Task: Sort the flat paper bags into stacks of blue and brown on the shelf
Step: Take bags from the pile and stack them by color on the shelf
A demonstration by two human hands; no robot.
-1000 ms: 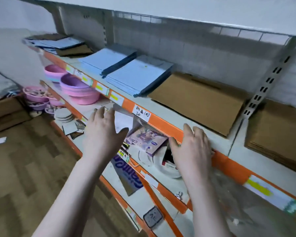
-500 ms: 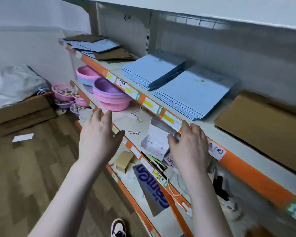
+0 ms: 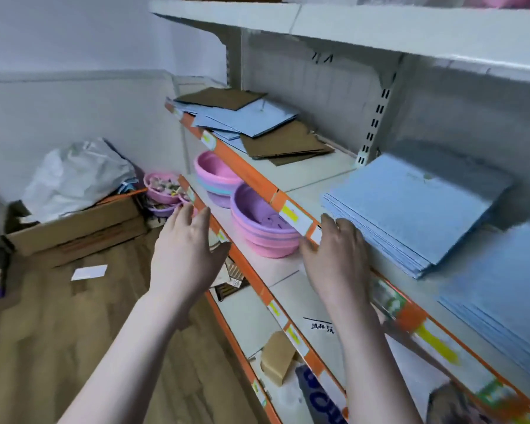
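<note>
A mixed pile of flat bags lies at the far left end of the shelf: brown bags and blue bags overlap, with another brown bag at the back. A neat stack of blue bags sits right of the shelf upright, and a second blue stack lies at the right edge. My left hand hovers open in front of the lower shelves, holding nothing. My right hand is open at the shelf's orange front edge, just left of the neat blue stack.
Pink and purple bowls are stacked on the shelf below. Lower shelves hold small boxes and packets. A cardboard box with a grey plastic bag stands on the wooden floor at left. Another shelf hangs overhead.
The view has swung left along the shelf: the brown stacks have left the frame and the mixed pile is now nearer. Both hands stay empty and have shifted left with the view.
</note>
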